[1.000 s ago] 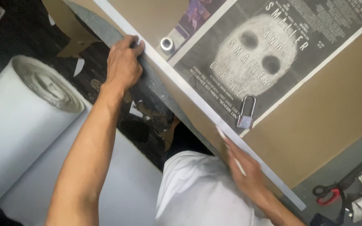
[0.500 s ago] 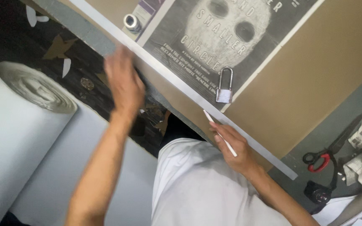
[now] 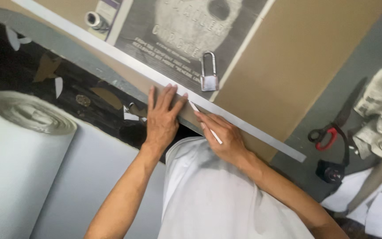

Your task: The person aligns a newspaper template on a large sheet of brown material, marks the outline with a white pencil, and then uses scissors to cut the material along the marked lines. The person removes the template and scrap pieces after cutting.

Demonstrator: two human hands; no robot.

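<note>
**Ruler pinned on board, knife at its edge**

Big → small:

- White roll, lower left, lying on its side, wound end facing the cam. Largest item in view.
- Brown board covers the upper right of the worktop, set diagonally. Grey tabletop shows past its right edge.
- Poster lies on the board: dark rectangular print w/ pale mask-like face, rows of small pale lettering along its lower edge, white border.
- Metal ruler: long silver strip running diag from top left to right of centre, across the board just below the poster.
- Left hand: flat, fingers spread wide, pressing down on the ruler mid-length. Holds nothing.
- Right hand: closed around a thin white knife, pen-style; tip sits at the ruler's near edge, just right of the left fingertips.
- Scissors, red handles, dark blades, on the grey top, well apart from the hands.
- Padlock, silver, rests on the poster's lower corner as a weight.
- Small metal cylinder on the poster's left corner.
- Paper scraps on dark floor, left.
</note>
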